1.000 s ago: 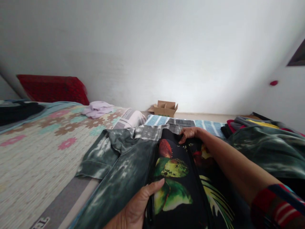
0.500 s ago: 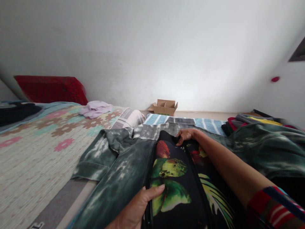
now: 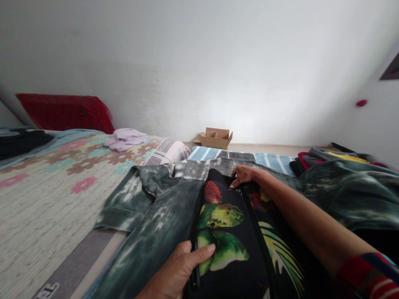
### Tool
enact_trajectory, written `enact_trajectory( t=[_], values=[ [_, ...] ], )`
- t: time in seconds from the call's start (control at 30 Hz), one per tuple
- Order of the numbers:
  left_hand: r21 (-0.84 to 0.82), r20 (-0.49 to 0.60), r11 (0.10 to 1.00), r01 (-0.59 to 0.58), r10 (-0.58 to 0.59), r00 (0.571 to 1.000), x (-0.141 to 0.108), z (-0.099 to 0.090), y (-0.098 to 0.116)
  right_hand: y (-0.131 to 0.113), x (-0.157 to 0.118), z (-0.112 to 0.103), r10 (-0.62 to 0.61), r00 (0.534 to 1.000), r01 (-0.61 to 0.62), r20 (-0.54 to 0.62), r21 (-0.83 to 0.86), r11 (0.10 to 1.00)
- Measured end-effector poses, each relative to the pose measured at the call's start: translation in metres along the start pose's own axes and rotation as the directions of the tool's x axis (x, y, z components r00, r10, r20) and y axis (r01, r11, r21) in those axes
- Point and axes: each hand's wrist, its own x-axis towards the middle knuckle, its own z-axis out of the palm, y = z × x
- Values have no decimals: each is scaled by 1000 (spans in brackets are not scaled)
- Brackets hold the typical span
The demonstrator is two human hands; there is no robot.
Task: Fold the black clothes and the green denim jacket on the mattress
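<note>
The black fruit-print cloth (image 3: pixel 233 232) lies flat on a green tie-dye shirt (image 3: pixel 156 224), smoothed but apparently unfolded as yet. The left hand (image 3: pixel 179 270) grips its near left edge, thumb on top. The right hand (image 3: pixel 245 175) pinches its far edge with curled fingers. A clothes pile (image 3: pixel 330 160) crowds the right; a bedspread (image 3: pixel 46 187) spreads left.
</note>
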Motion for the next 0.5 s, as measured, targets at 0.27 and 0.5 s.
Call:
enact_trajectory(
  t=[0.27, 0.5],
  values=[
    [6, 164, 999, -51, 50, 985, -3, 1, 1, 2, 1, -1, 8, 997, -7, 79, -10, 1000],
    [358, -173, 920, -160, 234, 957, 20, -22, -7, -1, 2, -3, -2, 993, 1, 121, 3, 1000]
  ],
)
